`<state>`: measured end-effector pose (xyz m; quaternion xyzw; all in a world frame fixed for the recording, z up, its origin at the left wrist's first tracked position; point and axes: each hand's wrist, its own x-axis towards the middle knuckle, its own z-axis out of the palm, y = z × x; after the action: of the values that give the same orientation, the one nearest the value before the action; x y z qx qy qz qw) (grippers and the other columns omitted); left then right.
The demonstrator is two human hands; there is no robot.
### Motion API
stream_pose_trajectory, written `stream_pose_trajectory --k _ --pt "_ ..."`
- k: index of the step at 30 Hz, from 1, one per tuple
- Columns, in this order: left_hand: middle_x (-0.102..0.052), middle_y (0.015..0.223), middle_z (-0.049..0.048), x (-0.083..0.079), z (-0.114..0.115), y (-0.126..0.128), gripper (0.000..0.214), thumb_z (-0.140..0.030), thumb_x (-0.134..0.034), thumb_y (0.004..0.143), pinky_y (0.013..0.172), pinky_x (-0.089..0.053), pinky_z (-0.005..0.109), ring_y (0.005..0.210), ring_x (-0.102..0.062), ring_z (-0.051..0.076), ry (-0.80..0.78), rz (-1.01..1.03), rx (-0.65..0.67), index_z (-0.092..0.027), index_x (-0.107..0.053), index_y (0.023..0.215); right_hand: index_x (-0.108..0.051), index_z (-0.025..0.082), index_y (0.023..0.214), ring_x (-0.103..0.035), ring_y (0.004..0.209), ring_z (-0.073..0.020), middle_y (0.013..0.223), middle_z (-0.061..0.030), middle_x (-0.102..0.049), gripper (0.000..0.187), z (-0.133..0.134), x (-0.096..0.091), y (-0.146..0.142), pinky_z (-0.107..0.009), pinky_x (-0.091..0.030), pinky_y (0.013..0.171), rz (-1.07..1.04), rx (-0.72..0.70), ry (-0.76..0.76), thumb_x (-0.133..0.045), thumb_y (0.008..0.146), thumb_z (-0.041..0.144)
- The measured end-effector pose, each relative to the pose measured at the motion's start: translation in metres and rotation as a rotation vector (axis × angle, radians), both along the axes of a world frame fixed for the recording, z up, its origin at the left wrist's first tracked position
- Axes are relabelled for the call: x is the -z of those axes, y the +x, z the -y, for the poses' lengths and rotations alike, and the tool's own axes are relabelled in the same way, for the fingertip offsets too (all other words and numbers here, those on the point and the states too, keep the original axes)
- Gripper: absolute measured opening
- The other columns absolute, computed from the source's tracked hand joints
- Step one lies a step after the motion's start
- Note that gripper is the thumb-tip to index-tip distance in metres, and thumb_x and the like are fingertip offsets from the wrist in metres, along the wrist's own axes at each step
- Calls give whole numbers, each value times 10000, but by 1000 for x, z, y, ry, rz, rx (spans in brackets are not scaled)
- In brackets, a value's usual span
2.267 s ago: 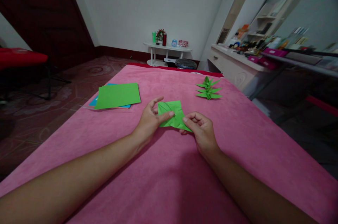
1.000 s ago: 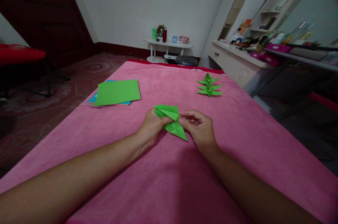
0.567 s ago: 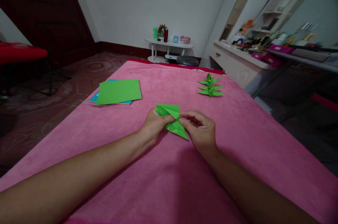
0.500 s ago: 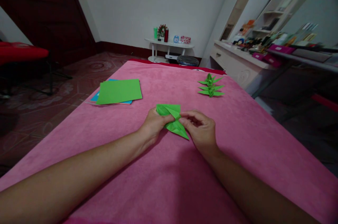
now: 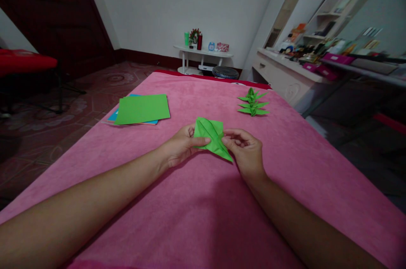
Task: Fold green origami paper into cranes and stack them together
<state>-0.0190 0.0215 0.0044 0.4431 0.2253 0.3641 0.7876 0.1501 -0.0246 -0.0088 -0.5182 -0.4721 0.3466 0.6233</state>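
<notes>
A partly folded sheet of green origami paper point(image 5: 213, 133) is held between my two hands above the pink cloth point(image 5: 177, 214). My left hand point(image 5: 184, 144) grips its left side, thumb lying across the front and fingers behind. With thumb and fingertips, my right hand point(image 5: 245, 146) pinches the paper's right edge. Creases run diagonally over the paper, and one pointed corner reaches down to the right. Its back side is hidden from me.
Further left lies a stack of green paper sheets point(image 5: 144, 109) with blue ones under it. Several folded green paper figures point(image 5: 253, 106) stand in a row at the far right. Beyond the cloth are a small white table point(image 5: 206, 52) and a cluttered dresser point(image 5: 282, 70).
The green paper has shifted slightly right and up, and its face has opened flatter towards me. Both hands stay on it; my left thumb now lies straighter across it.
</notes>
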Motion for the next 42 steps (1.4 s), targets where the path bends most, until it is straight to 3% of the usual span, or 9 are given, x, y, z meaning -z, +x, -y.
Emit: stream_pose_trajectory --k 6,12,17,22,27,31,36,42 --pt "-706 905 90 2 0 1 313 -155 -752 654 811 -510 313 800 -670 170 -6 -10 -11 -110 -651 946 -693 200 819 -568 542 -109 684 6 -660 191 2 -2 -1 -231 -490 512 -47 -37 -6 -743 639 234" --pt "-697 928 76 1 3 1 450 -52 -765 555 833 -500 334 799 -668 174 12 -31 -9 -120 -642 983 -695 197 835 -567 554 -109 675 5 -649 184 2 -2 0 -232 -494 532 -26 -13 31 -728 656 219" --pt "-691 975 90 2 2 2 451 -94 -751 612 870 -497 354 856 -669 197 22 45 -16 -136 -627 1043 -704 206 866 -538 524 -96 654 23 -630 191 1 1 2 -225 -474 505 -9 -44 34 -715 677 228" --pt "-701 880 76 1 3 3 468 -134 -784 607 782 -530 338 746 -675 180 4 60 -101 -148 -618 1045 -709 204 858 -520 508 -85 622 30 -614 177 0 3 1 -208 -447 482 21 -81 32 -720 683 230" --pt "-669 669 34 1 5 5 286 -182 -791 615 665 -534 277 595 -643 142 -5 13 -135 -141 -664 868 -718 208 823 -516 508 -93 627 23 -603 130 3 -1 -1 -224 -443 484 75 -127 38 -703 720 286" --pt "-678 735 33 3 5 7 412 -182 -795 608 609 -511 236 620 -645 137 25 12 -163 -164 -659 996 -711 198 833 -533 542 -104 607 15 -569 162 5 -4 -1 -232 -434 507 124 -145 94 -607 820 322" --pt "-693 808 47 5 5 9 480 -179 -781 632 644 -517 252 666 -658 145 79 52 -149 -141 -621 1083 -592 215 934 -538 481 -95 582 54 -569 200 4 -1 1 -216 -423 482 -80 -126 67 -649 793 345" --pt "-699 794 50 8 4 9 430 -200 -770 650 658 -518 271 671 -661 158 103 50 -117 -126 -623 1047 -610 186 830 -567 491 -94 576 32 -614 202 1 4 4 -201 -435 492 -210 -232 -68 -701 746 345"
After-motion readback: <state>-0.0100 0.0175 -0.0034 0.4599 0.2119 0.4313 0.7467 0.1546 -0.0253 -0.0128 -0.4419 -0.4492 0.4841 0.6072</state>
